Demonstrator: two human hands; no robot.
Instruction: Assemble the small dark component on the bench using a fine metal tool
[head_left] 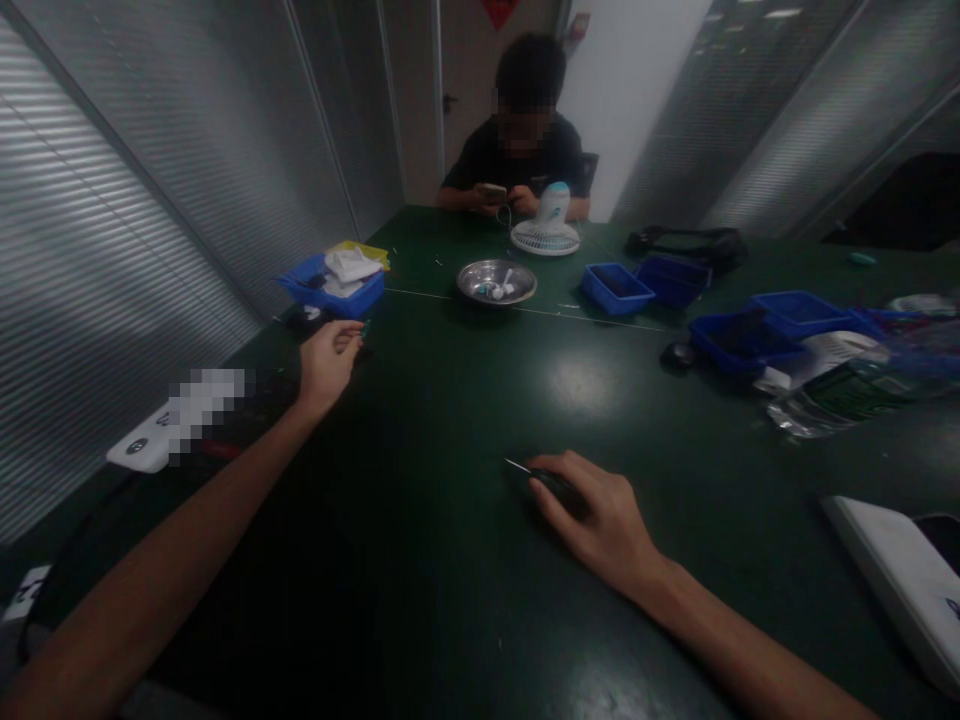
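Note:
My left hand (330, 365) is stretched out over the far left of the dark green table (450, 420), just in front of a blue bin. Its fingertips pinch a small green piece (365, 329), which looks like a little circuit board; most of it is hidden. Nearer to me, my right hand (596, 505) rests on the tabletop, wrapped round the dark handle of a screwdriver (517, 466). The thin metal shaft points left, and the fingers cover much of the handle.
A blue bin (364, 298) with white items stands at left. Beyond are a steel bowl (491, 268) holding small white parts, a white fan (546, 238) and a seated person (517, 150) with a phone. More blue bins (616, 290) and a plastic bottle (847, 395) lie at right.

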